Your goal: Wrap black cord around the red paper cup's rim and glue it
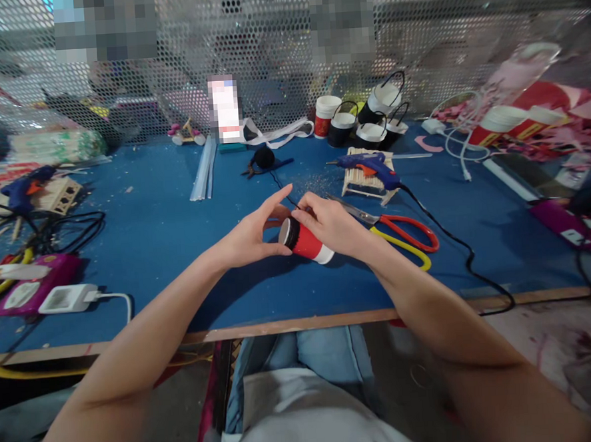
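A small red and white paper cup lies tilted on its side between my hands, above the blue table. Black cord is wound round its left end. My left hand has its thumb against that end, its index finger stretched out and other fingers behind the cup. My right hand is closed over the upper side of the cup, with its fingertips at the cord strand. This strand runs back to a black ball of cord. The fingers behind the cup are partly hidden.
Scissors with red and yellow handles lie right of my right hand. Behind them a blue glue gun rests on a small wooden stick rack. Several cups stand at the back. Clear glue sticks and a power strip lie left.
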`<move>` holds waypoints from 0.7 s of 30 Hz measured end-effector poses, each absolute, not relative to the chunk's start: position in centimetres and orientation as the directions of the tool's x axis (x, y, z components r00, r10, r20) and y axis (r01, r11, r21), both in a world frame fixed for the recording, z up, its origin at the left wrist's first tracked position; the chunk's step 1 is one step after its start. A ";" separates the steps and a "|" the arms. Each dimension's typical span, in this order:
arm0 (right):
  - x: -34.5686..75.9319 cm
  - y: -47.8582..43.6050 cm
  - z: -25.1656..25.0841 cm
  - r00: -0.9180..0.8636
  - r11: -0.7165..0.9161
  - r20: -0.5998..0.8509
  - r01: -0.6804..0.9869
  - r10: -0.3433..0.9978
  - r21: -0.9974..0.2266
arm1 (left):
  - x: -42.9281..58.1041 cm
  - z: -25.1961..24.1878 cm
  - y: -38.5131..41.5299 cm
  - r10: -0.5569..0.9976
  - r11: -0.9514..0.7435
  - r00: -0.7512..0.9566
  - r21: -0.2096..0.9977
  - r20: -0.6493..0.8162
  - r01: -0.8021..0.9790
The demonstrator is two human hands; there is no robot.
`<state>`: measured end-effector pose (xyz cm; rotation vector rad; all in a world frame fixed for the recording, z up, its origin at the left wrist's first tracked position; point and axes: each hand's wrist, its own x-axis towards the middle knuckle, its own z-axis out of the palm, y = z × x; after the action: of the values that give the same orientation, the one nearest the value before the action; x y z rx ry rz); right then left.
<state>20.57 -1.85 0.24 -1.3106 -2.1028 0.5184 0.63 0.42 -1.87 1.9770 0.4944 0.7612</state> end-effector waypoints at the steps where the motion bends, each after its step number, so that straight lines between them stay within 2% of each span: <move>1: 20.5 -1.8 0.2 -0.331 0.440 0.290 0.667 0.898 -0.601 | 0.6 -1.8 0.4 0.619 -0.485 0.724 0.873 0.303 0.049; 9: 19.9 -2.2 0.1 -0.314 0.450 0.326 0.690 0.892 -0.567 | 0.8 -0.8 -0.3 0.768 -0.334 0.619 0.927 0.164 0.169; 14: 19.6 -2.7 0.0 -0.315 0.464 0.348 0.703 0.883 -0.539 | 1.1 -0.4 -0.7 0.800 -0.234 0.598 0.940 0.041 0.250; 21: 19.2 -3.2 0.1 -0.329 0.463 0.337 0.740 0.882 -0.489 | 1.6 -0.2 -1.1 0.821 -0.203 0.571 0.939 0.009 0.278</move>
<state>19.20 -3.21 0.13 -1.3444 -2.1528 0.3316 1.56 -1.13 -0.21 1.7555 0.9099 0.6472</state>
